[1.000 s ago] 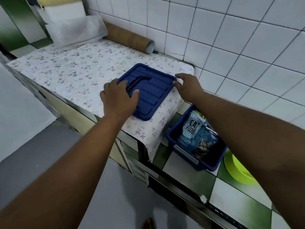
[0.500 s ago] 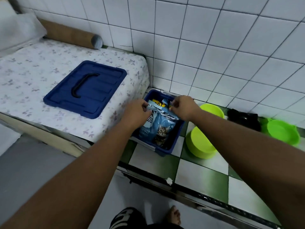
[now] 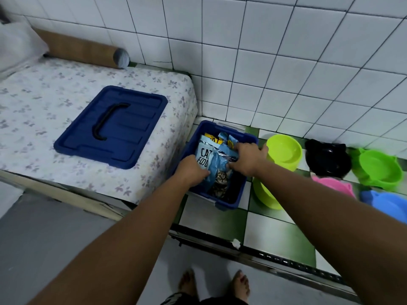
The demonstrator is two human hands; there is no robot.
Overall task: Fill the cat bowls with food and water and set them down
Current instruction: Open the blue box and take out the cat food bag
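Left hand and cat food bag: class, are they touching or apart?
Touching. The head view shows the left hand gripping the bag inside the bin, with no gap between them.

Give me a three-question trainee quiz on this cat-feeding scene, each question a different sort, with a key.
1. True or false: the blue lid lies on the flowered cloth.
2. The left hand and right hand both hold: A) the cat food bag, B) a bowl, C) the lid.
3. Fill in: the bag sits inside the blue ____.
Key: 1 true; 2 A; 3 bin.
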